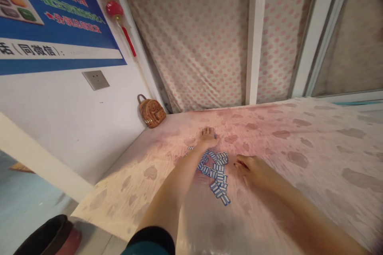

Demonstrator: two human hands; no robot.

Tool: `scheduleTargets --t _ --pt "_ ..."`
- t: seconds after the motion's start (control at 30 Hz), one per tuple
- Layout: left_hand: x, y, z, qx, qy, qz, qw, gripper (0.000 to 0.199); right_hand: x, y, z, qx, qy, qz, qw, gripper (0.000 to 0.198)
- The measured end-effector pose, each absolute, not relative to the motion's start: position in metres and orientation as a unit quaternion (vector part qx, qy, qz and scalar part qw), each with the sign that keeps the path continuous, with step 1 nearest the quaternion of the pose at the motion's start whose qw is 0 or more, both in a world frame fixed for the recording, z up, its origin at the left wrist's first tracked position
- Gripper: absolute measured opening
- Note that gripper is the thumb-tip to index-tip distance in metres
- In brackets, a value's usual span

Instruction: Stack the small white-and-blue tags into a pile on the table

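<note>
Small flat rectangular pieces [220,175], white with blue edges, lie in a loose heap on the pink patterned table cover [191,207]. My left hand [208,137] rests palm down just beyond the heap, with its fingers stretched forward and a little apart. Small bluish spots show at those fingertips; whether they are nails or pieces is unclear. My left forearm hides part of the heap. To the right of the heap is my right hand [247,167], its fingers curled in and pressed together. Anything inside that hand is hidden.
A small brown backpack [152,112] leans against the wall at the back left. Behind the table hangs a dotted curtain [194,40] with a white post [255,36]. A dark-rimmed container [48,237] stands below the table's left edge.
</note>
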State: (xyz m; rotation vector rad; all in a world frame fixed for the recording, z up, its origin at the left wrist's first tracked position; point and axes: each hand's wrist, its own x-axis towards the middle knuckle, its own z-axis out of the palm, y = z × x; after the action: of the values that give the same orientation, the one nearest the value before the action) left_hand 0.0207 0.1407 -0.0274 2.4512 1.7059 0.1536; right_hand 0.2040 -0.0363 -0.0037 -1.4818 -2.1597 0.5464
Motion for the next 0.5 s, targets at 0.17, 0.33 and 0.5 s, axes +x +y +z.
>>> scheduleTargets --t 0.17,0.33,0.5 --pt "0.020 0.103 -0.028 0.845 0.525 0.028 0.099 0.089 0.203 -0.037 -0.007 -0.514 -0.798 0.204 0.239 0.025" --pt "0.002 0.035 -0.020 0.888 0.446 0.029 0.110 0.084 0.202 -0.038 -0.005 -0.510 -0.798 0.213 0.241 0.024" --pt "-0.026 0.030 -0.014 0.877 0.471 0.046 0.086 0.078 0.201 -0.040 -0.003 -0.509 -0.794 0.221 0.247 0.025"
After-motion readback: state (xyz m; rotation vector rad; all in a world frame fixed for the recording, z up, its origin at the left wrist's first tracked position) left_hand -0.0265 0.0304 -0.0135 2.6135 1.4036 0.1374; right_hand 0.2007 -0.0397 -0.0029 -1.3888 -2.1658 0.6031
